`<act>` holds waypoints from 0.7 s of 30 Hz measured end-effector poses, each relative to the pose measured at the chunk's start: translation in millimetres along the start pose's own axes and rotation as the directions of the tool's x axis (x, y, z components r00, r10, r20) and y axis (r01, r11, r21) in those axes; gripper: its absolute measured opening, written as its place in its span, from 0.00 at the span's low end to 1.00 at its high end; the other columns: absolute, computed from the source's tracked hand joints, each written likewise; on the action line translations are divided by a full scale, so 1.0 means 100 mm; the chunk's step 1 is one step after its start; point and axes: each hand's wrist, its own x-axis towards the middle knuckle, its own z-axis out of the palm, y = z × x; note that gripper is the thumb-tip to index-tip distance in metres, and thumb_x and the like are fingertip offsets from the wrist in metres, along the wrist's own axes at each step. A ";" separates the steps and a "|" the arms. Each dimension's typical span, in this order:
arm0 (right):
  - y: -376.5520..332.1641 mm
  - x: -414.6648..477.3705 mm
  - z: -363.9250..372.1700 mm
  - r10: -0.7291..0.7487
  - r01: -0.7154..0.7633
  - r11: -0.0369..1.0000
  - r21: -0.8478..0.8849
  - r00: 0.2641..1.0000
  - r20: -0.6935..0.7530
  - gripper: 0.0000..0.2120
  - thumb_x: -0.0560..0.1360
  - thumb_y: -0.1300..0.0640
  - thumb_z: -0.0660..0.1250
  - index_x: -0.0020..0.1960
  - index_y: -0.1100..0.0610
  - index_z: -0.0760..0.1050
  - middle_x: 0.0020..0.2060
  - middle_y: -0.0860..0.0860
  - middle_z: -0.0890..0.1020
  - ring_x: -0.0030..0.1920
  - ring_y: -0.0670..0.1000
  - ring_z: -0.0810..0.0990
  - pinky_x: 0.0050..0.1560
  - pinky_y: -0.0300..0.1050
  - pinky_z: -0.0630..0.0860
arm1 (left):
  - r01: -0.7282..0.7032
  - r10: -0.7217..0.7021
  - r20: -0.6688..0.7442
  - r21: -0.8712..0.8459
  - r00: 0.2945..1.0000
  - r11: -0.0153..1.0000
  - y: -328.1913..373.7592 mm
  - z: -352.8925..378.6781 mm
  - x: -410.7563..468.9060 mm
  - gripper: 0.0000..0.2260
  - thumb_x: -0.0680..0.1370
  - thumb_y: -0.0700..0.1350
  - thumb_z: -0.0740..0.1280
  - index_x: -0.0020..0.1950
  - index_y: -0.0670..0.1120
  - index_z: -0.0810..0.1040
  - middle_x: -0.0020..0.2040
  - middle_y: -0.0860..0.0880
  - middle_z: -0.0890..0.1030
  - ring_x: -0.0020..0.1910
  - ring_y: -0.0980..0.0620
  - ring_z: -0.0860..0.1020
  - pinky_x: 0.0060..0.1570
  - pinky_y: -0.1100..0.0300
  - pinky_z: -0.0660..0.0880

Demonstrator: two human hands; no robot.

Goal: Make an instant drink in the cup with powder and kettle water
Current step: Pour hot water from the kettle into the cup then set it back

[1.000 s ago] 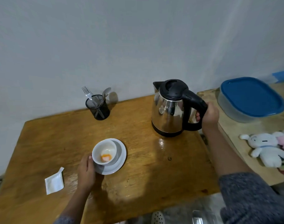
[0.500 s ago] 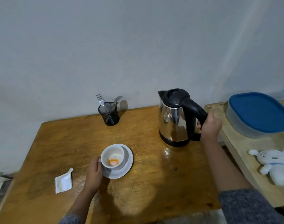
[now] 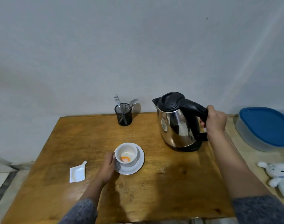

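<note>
Centrally on the wooden table (image 3: 154, 183), the white cup (image 3: 126, 155) with orange powder (image 3: 125, 158) stands on its saucer (image 3: 138, 165). At the cup's nine o'clock, the left hand (image 3: 107, 165) curls against its side. At two o'clock, the right hand (image 3: 216, 122) is wrapped round the handle of the tilted steel kettle (image 3: 176, 123). An opened sachet (image 3: 77, 172) lies at the cup's eight o'clock.

Two bare forearms are seen from the head camera. Each is covered from about the elbow by a mottled grey knitted sleeve with a heathered, flecked texture: left sleeve (image 3: 80, 211), right sleeve (image 3: 259, 209). The left hand (image 3: 107, 166) and right hand (image 3: 216, 121) are uncovered; fingers are ringless where visible.
</note>
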 end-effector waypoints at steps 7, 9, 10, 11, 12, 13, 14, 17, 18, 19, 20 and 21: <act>0.13 -0.26 0.18 0.021 -0.010 0.993 -0.115 0.996 0.090 0.21 0.69 0.46 0.61 0.23 0.56 0.70 0.12 0.50 0.70 0.17 0.52 0.68 0.28 0.45 0.66 | -0.029 0.027 0.055 0.022 0.998 0.999 0.04 -0.09 0.05 0.08 0.81 0.41 0.54 0.51 0.46 0.72 0.54 0.41 0.74 0.52 0.48 0.72 0.49 0.57 0.67; 0.15 -0.31 0.20 0.013 0.008 0.988 -0.156 0.991 0.132 0.22 0.70 0.45 0.60 0.23 0.57 0.71 0.12 0.50 0.71 0.15 0.48 0.67 0.28 0.45 0.67 | -0.008 0.006 0.065 0.024 0.998 1.000 0.01 -0.11 0.07 0.08 0.81 0.42 0.54 0.53 0.45 0.72 0.55 0.39 0.75 0.53 0.48 0.72 0.50 0.56 0.67; 0.16 -0.33 0.21 0.003 0.027 0.982 -0.186 0.988 0.157 0.22 0.70 0.46 0.60 0.23 0.58 0.72 0.12 0.50 0.71 0.15 0.47 0.67 0.29 0.46 0.67 | 0.001 -0.003 0.066 0.022 0.998 1.000 0.02 -0.12 0.08 0.08 0.81 0.42 0.54 0.54 0.45 0.72 0.56 0.40 0.75 0.53 0.47 0.72 0.51 0.56 0.67; 0.16 -0.35 0.22 -0.009 0.050 0.974 -0.223 0.983 0.181 0.22 0.71 0.46 0.59 0.23 0.58 0.73 0.12 0.49 0.72 0.15 0.47 0.67 0.30 0.46 0.68 | 0.012 -0.013 0.065 0.019 0.998 1.000 0.03 -0.13 0.08 0.08 0.81 0.42 0.55 0.54 0.45 0.72 0.56 0.40 0.75 0.54 0.47 0.72 0.51 0.56 0.67; 0.15 -0.37 0.22 -0.020 0.073 0.962 -0.262 0.980 0.200 0.23 0.71 0.47 0.59 0.24 0.60 0.73 0.12 0.49 0.72 0.17 0.47 0.68 0.32 0.46 0.69 | 0.017 -0.018 0.067 0.014 0.998 1.000 0.04 -0.13 0.09 0.08 0.81 0.42 0.55 0.54 0.45 0.73 0.55 0.41 0.74 0.54 0.47 0.72 0.52 0.56 0.67; 0.14 -0.40 0.23 -0.029 0.093 0.950 -0.298 0.977 0.213 0.23 0.71 0.47 0.59 0.25 0.61 0.74 0.12 0.48 0.72 0.18 0.48 0.69 0.33 0.46 0.70 | 0.017 -0.017 0.070 0.011 0.997 1.000 0.06 -0.14 0.09 0.08 0.81 0.41 0.55 0.53 0.45 0.73 0.55 0.41 0.74 0.53 0.47 0.72 0.51 0.56 0.67; 0.13 -0.43 0.24 -0.034 0.106 0.941 -0.322 0.975 0.221 0.23 0.72 0.47 0.59 0.26 0.63 0.75 0.12 0.49 0.72 0.20 0.49 0.70 0.34 0.46 0.70 | 0.012 -0.013 0.076 0.009 0.997 1.000 0.07 -0.14 0.09 0.08 0.81 0.41 0.54 0.52 0.45 0.73 0.54 0.42 0.74 0.52 0.47 0.72 0.51 0.56 0.67; 0.11 -0.47 0.24 -0.047 0.133 0.929 -0.345 0.968 0.247 0.24 0.72 0.48 0.59 0.27 0.65 0.76 0.12 0.49 0.71 0.20 0.49 0.70 0.34 0.44 0.71 | 0.000 -0.001 0.081 0.009 0.997 1.000 0.09 -0.15 0.10 0.08 0.81 0.40 0.55 0.50 0.46 0.73 0.53 0.41 0.75 0.52 0.47 0.72 0.50 0.56 0.67; 0.10 -0.47 0.25 -0.057 0.149 0.924 -0.353 0.965 0.256 0.24 0.72 0.49 0.59 0.26 0.65 0.75 0.12 0.49 0.71 0.19 0.48 0.69 0.33 0.44 0.70 | -0.004 0.003 0.080 0.008 0.997 1.000 0.10 -0.15 0.11 0.08 0.80 0.40 0.55 0.50 0.46 0.73 0.52 0.41 0.75 0.51 0.47 0.72 0.50 0.56 0.67; 0.08 -0.48 0.25 -0.070 0.167 0.918 -0.359 0.961 0.268 0.24 0.72 0.49 0.59 0.25 0.64 0.75 0.12 0.48 0.71 0.19 0.48 0.69 0.33 0.44 0.70 | -0.004 0.003 0.079 0.005 0.997 1.000 0.11 -0.15 0.10 0.08 0.80 0.39 0.55 0.50 0.45 0.73 0.52 0.42 0.75 0.51 0.47 0.72 0.50 0.56 0.67; 0.07 -0.48 0.26 -0.084 0.187 0.912 -0.365 0.956 0.280 0.24 0.73 0.50 0.59 0.24 0.64 0.74 0.12 0.48 0.71 0.20 0.49 0.70 0.33 0.44 0.70 | -0.005 0.005 0.078 0.003 0.997 1.000 0.11 -0.15 0.10 0.08 0.80 0.39 0.55 0.50 0.45 0.73 0.51 0.41 0.75 0.51 0.47 0.72 0.50 0.56 0.67; 0.06 -0.49 0.27 -0.100 0.210 0.905 -0.371 0.951 0.292 0.23 0.73 0.51 0.59 0.23 0.63 0.74 0.12 0.48 0.71 0.21 0.51 0.70 0.32 0.44 0.69 | -0.007 0.007 0.078 0.004 0.997 1.000 0.11 -0.16 0.09 0.08 0.80 0.39 0.55 0.50 0.45 0.73 0.52 0.41 0.75 0.51 0.46 0.72 0.50 0.56 0.67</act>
